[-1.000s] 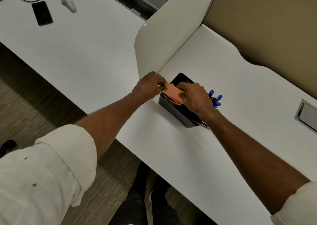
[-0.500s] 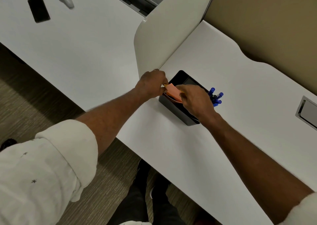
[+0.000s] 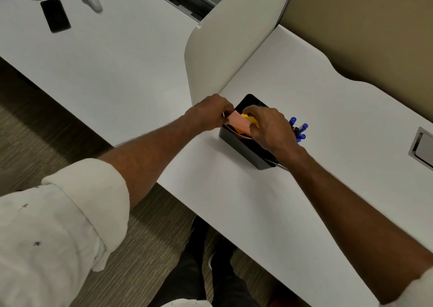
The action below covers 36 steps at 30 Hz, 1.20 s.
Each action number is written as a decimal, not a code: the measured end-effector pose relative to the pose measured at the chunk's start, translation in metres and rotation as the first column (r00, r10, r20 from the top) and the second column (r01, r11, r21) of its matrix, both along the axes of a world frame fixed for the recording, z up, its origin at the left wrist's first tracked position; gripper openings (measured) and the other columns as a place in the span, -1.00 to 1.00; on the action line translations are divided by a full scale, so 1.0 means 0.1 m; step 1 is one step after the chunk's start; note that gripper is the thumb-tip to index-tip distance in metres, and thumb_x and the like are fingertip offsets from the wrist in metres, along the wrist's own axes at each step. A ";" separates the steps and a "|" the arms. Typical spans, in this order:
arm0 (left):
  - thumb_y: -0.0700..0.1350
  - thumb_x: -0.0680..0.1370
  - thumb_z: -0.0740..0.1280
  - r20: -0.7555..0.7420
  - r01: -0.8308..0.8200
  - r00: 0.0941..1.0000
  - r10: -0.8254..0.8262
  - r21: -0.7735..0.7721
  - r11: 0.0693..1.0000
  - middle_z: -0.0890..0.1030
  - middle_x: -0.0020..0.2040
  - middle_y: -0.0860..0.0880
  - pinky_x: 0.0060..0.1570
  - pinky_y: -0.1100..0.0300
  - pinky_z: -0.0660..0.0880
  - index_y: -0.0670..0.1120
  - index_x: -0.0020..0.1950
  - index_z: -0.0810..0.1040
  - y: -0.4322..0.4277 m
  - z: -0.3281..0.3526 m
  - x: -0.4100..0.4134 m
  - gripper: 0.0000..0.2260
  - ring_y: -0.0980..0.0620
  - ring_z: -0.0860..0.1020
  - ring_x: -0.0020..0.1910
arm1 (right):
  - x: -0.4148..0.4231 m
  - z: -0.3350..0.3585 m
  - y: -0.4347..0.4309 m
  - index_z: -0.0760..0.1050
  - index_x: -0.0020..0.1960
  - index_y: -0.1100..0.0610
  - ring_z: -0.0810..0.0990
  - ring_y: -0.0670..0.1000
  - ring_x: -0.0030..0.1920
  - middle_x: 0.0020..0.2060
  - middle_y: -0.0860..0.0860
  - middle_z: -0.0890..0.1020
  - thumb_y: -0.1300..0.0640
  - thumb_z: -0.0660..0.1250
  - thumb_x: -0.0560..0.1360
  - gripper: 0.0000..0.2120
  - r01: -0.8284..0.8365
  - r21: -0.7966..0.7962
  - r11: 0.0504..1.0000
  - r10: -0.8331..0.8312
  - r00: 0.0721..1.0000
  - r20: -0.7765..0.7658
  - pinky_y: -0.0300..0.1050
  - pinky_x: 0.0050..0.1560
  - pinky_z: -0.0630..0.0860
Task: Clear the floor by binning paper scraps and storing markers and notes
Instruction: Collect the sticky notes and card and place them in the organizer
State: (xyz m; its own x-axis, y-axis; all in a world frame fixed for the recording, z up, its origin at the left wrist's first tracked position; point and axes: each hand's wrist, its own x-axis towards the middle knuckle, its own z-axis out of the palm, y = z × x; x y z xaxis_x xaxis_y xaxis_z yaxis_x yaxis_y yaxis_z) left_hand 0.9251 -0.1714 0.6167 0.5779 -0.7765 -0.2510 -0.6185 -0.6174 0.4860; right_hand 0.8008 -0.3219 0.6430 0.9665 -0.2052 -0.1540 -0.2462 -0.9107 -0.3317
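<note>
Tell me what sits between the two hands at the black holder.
Head view: orange sticky notes, with a yellow note behind, fill the gap between left hand and right hand, over the black holder.

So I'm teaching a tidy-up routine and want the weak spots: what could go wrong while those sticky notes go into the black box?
The sticky notes, pinched by both the left hand and the right hand, curve at the edge and could crease or catch on the black box rim. The right hand sits close to the blue markers; a nudge might knock them.
</note>
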 end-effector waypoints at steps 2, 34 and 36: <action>-0.13 0.54 0.45 -0.021 -0.012 1.000 0.012 -0.025 1.000 0.69 0.08 -0.12 -0.05 0.08 0.54 -0.12 0.20 0.66 0.03 -0.02 -0.03 -0.76 -0.08 0.63 -0.03 | -0.04 -0.02 -0.02 0.42 0.44 0.04 0.65 0.12 0.16 0.22 0.07 0.64 0.18 0.37 0.57 -0.55 0.025 0.068 0.997 -0.023 0.999 -0.039 0.07 0.17 0.62; -0.02 0.51 0.48 0.015 0.085 0.996 -0.084 -0.134 0.987 0.64 0.09 -0.01 -0.05 0.15 0.48 -0.03 0.26 0.59 0.04 -0.12 -0.06 -0.66 0.01 0.55 0.07 | -0.14 -0.08 0.02 0.44 0.40 0.03 0.68 0.15 0.00 0.10 0.11 0.68 0.09 0.28 0.62 -0.65 -0.068 0.012 0.998 0.069 0.997 -0.022 0.08 0.08 0.64; -0.06 0.53 0.47 -0.003 0.080 0.997 -0.081 -0.162 0.984 0.66 0.09 -0.01 -0.01 0.14 0.57 -0.03 0.25 0.62 0.08 -0.10 -0.02 -0.70 0.02 0.59 0.04 | -0.10 -0.08 0.04 0.43 0.42 0.03 0.68 0.15 0.10 0.18 0.10 0.66 0.10 0.34 0.59 -0.60 -0.050 0.072 0.996 0.052 0.998 -0.030 0.10 0.16 0.63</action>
State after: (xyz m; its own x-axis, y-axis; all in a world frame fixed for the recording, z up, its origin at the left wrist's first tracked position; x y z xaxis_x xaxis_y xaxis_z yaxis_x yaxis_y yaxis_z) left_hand 0.9231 -0.1637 0.6070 0.5100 -0.8513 -0.1234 -0.6582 -0.4785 0.5813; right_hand 0.7908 -0.3183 0.6352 0.9699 -0.1433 -0.1971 -0.2115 -0.8965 -0.3893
